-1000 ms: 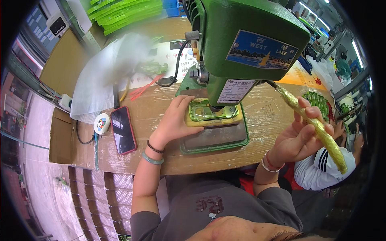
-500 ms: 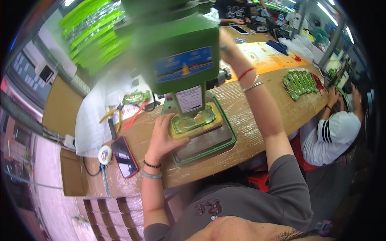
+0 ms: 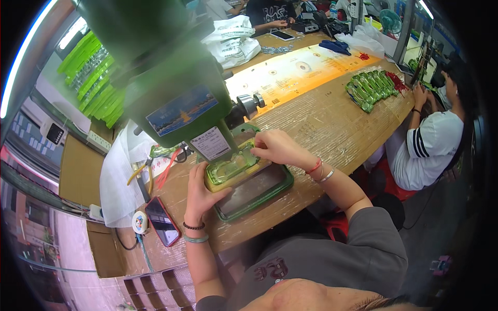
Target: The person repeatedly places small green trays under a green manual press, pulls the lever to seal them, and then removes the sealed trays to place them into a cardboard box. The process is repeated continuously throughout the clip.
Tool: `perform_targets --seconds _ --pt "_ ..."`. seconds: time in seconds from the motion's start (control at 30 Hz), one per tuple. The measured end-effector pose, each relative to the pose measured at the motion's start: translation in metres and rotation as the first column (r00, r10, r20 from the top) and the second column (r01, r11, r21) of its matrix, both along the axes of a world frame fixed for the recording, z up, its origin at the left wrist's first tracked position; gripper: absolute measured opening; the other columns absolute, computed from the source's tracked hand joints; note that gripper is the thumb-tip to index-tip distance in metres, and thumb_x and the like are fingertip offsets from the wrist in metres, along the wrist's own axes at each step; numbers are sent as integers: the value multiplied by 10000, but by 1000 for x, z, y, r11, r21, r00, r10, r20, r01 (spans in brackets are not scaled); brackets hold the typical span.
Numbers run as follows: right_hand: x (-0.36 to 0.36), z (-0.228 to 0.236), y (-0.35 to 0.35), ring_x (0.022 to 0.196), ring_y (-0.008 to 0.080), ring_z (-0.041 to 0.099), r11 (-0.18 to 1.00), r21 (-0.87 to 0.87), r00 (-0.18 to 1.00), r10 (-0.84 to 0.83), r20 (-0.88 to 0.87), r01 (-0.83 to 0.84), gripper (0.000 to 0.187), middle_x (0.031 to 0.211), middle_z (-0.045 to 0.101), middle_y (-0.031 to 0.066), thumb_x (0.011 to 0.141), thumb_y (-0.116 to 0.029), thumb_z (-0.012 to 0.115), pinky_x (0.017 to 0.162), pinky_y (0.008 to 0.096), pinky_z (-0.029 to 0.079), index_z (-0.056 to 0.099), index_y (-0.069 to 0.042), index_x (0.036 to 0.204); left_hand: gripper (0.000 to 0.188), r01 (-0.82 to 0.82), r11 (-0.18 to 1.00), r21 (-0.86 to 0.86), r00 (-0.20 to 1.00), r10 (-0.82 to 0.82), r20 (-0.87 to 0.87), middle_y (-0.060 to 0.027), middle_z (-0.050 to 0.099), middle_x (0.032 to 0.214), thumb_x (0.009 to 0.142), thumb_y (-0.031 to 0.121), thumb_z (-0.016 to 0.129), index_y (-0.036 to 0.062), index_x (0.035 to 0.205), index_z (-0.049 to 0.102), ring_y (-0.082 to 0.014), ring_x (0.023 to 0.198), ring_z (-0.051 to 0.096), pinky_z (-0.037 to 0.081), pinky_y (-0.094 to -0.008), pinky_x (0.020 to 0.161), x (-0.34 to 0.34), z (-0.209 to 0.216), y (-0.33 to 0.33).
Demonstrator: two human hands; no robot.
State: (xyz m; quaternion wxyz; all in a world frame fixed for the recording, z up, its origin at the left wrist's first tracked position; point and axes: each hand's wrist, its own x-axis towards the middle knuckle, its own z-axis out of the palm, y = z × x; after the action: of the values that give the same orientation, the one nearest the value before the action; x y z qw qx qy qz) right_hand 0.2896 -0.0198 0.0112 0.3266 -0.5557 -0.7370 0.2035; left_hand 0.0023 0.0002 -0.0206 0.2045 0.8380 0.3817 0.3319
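A green bench press (image 3: 181,111) stands before me, its head over a yellow block (image 3: 218,191) on the machine's green-rimmed base (image 3: 284,187). A translucent green plastic part (image 3: 228,170) lies on top of the block, partly hidden by the press head. My left hand (image 3: 199,193) grips the block's left end, thumb along the near side and fingers round the far side. With fingers curled together, my right hand (image 3: 275,146) pinches the right end of the green part; the fingertips are partly hidden.
Left of the base lie a phone (image 3: 162,221), a round white tape measure (image 3: 139,222) and yellow-handled pliers (image 3: 137,173). Several green parts (image 3: 371,88) lie at the right, near a seated co-worker (image 3: 433,140). A white bag (image 3: 232,41) stands behind the press.
My right hand has come down from the press's right side to the green part. My left hand stays at the block. The whole view has shifted.
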Motion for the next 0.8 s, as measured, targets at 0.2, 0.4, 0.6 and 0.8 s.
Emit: perform_targets --seconds 0.2,0.4,0.6,0.8 --pt "28 28 9 563 168 644 997 -11 963 -73 -258 73 98 661 649 94 849 -95 648 499 295 498 623 -2 868 886 -22 1000 0 1000 22 -1 -238 518 1261 565 279 908 -79 1263 498 -390 1159 522 442 -436 996 -4 -5 1" --pt "135 17 -20 520 123 593 934 -256 800 -346 -490 247 264 701 616 67 853 -55 609 442 264 491 538 -20 1104 817 -32 999 39 999 32 7 -184 557 1226 607 235 880 -30 1289 517 -334 1154 550 432 -401 1016 -1 -7 -1" --pt "242 -60 -55 610 165 665 681 -340 391 -682 -618 649 321 849 651 140 901 -85 589 461 282 524 524 -19 1209 811 13 1000 22 1000 -13 -11 -173 553 1236 624 233 874 -28 1299 506 -324 1159 546 429 -406 1019 4 -1 1" --pt "232 -88 -67 989 380 655 467 142 487 -848 -208 873 408 1099 652 249 905 -162 658 830 438 511 531 -10 1261 931 -66 997 39 998 66 -7 -237 473 1340 624 269 894 -15 1387 443 -399 1272 436 371 -456 1069 -14 3 -20"
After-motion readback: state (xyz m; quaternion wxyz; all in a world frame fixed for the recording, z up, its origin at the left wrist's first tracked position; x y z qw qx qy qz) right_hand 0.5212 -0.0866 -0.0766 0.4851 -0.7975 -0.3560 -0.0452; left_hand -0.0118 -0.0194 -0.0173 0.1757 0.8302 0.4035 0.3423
